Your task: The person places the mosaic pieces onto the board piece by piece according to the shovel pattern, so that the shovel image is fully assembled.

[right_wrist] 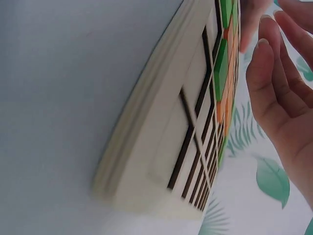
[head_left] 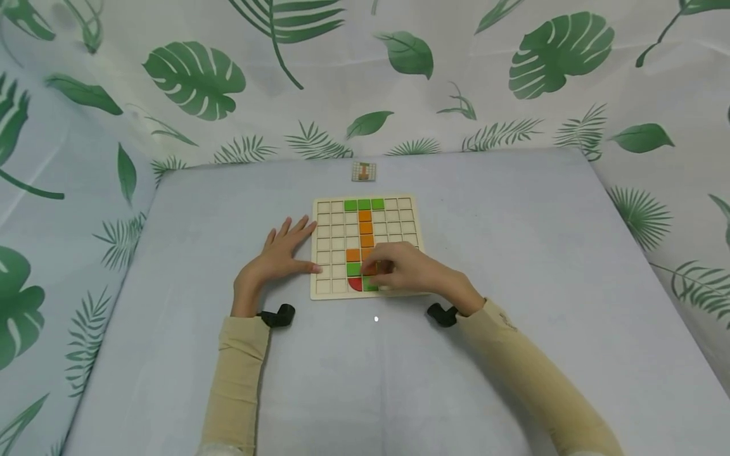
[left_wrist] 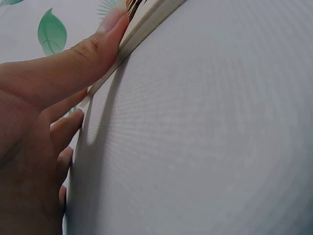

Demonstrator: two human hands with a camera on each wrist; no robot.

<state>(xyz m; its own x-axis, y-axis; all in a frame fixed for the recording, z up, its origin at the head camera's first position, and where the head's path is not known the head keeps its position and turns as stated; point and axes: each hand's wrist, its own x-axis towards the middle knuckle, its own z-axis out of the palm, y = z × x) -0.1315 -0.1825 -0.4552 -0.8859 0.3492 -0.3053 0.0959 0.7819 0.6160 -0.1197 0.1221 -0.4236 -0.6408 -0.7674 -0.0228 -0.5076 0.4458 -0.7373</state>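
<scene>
A pale wooden grid board [head_left: 325, 247] lies flat on the cloth-covered table. Three green tiles [head_left: 364, 204] fill squares in its top row, above a column of orange tiles [head_left: 365, 228]. Lower down are a green tile [head_left: 353, 270] and a red rounded piece [head_left: 355, 284]. My left hand [head_left: 276, 253] rests against the board's left side, fingers spread, thumb on the rim. Over the lower part of the board hovers my right hand [head_left: 413, 269], fingers loosely bent. In the right wrist view, no piece shows between its fingertips [right_wrist: 262, 51]; a green tile [right_wrist: 221, 71] sits raised on the board.
A small pattern card [head_left: 364, 171] lies behind the board, showing a tiny grid with coloured squares. Leaf-print cloth [head_left: 456, 63] hangs around the back and sides of the table. Black wrist devices [head_left: 278, 315] stick out at both sleeve cuffs.
</scene>
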